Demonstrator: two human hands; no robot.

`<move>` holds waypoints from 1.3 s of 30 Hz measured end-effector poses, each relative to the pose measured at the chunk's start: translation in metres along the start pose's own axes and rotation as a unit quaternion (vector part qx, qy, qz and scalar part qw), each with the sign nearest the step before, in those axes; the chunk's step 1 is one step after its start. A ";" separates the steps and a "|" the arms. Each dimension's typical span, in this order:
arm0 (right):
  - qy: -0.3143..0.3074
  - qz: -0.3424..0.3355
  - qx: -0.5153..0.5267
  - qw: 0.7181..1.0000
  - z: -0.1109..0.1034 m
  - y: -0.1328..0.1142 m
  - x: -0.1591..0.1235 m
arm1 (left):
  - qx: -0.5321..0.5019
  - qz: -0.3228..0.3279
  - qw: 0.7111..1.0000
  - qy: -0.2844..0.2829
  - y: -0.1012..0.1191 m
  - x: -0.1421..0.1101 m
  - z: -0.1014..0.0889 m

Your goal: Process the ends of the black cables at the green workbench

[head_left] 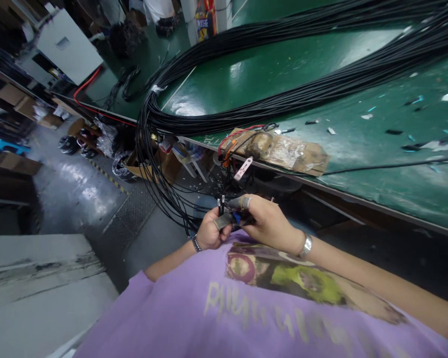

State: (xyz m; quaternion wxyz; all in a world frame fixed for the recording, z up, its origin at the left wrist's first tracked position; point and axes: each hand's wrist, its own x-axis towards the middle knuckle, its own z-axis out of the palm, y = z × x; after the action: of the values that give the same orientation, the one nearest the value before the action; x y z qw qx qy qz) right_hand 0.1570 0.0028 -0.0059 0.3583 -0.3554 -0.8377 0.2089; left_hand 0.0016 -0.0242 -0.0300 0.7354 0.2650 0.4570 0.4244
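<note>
My left hand (211, 232) is closed around black cables (220, 206) whose ends stand up with small white tips. Grey wrapping covers its thumb. Close beside it my right hand (271, 223) is closed in a pinch, grey wrapping on its finger too. A small blue piece (237, 217) shows between the two hands; what it belongs to is hidden by the fingers. Both hands are in front of my chest, below the edge of the green table. From a large bundle of black cable (224, 117) on the table, loose lengths hang down toward my left hand.
On the table (388, 194) edge lies a taped cardboard piece (289, 151) with red and orange wires and a white tag (243, 169). Cable scraps (393, 132) litter the right side. Cardboard boxes (168, 166) stand below; a white surface (33, 293) is at lower left.
</note>
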 end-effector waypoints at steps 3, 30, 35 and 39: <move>0.001 -0.004 0.024 1.000 0.000 0.001 -0.001 | -0.020 -0.009 1.000 -0.020 0.000 0.002 -0.002; 0.159 0.255 0.199 0.933 0.006 0.015 -0.005 | -0.061 -0.005 0.998 -0.026 0.003 0.002 -0.004; 0.094 0.226 0.221 0.944 0.005 0.005 -0.008 | -0.050 0.008 0.999 -0.013 0.002 0.003 -0.001; 0.070 0.177 0.181 0.965 0.003 -0.003 -0.007 | -0.032 0.017 0.999 0.004 0.000 0.003 -0.001</move>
State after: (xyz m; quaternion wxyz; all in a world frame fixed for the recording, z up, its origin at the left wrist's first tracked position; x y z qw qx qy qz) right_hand 0.1570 -0.0045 -0.0092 0.4322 -0.4409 -0.6822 0.3918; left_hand 0.0015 -0.0219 -0.0321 0.7341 0.2471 0.4418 0.4525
